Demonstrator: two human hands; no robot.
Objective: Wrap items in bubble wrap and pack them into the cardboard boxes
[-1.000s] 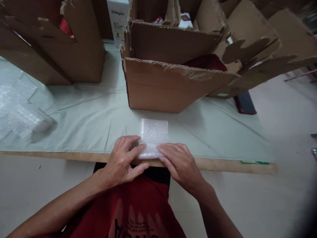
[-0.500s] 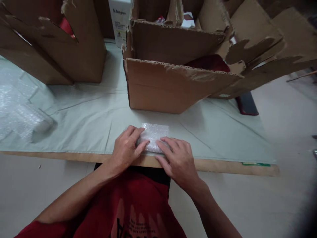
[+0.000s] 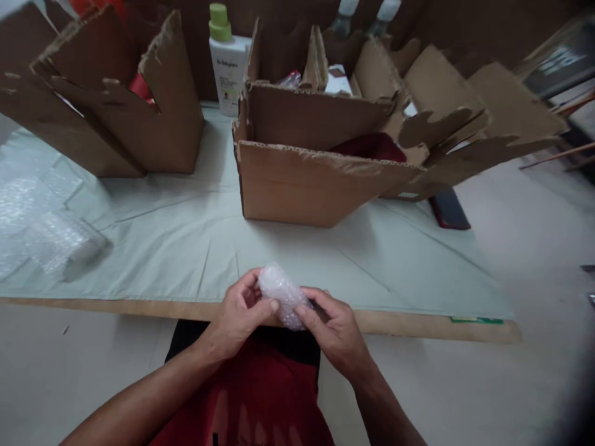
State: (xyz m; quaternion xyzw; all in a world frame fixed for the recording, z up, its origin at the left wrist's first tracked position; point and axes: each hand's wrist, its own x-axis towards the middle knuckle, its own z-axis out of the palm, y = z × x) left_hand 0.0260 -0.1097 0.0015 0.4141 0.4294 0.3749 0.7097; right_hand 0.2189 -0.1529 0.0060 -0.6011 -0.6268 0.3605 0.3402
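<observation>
A small roll of bubble wrap is held between my two hands, tilted, just above the front edge of the table. My left hand closes on its left side, thumb on the near face and fingers behind. On the right side, my right hand pinches it with thumb and fingers. Whatever lies inside the wrap, if anything, I cannot make out. More loose bubble wrap lies in a crumpled heap at the left of the table.
A cut cardboard box with compartments stands ahead, another cardboard box at the left. Between them stands a white bottle with a green cap. A dark flat phone-like object lies at the right. Pale green cloth covers the table.
Both hands have lifted the bubble wrap off the cloth and tilted it; before, it lay flat under my fingers at the table edge. The view has tipped up slightly.
</observation>
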